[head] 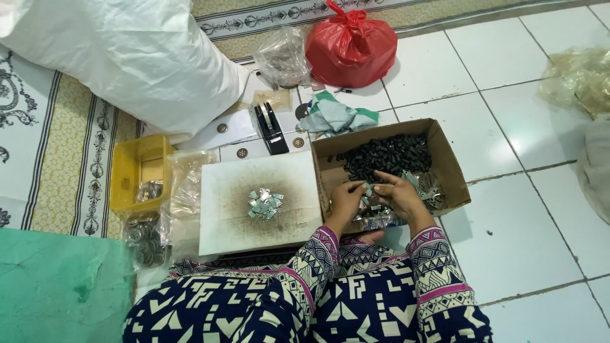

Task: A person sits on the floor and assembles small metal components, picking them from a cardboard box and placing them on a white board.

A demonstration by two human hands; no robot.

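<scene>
Nearby, white board (254, 222) w/ clips (264, 204), tape dispenser (271, 129).

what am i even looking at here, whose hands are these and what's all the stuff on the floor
This is one picture from a camera worn on a person's head, looking down at their lap and both bare hands. They sit on a tiled floor. The left hand and right hand meet inside a cardboard box, pinching a small metal piece between the fingertips. The box holds a heap of small black parts and shiny metal clips. Beside it, a stained white board carries a little pile of clips. Further left is a yellow tub.
</scene>
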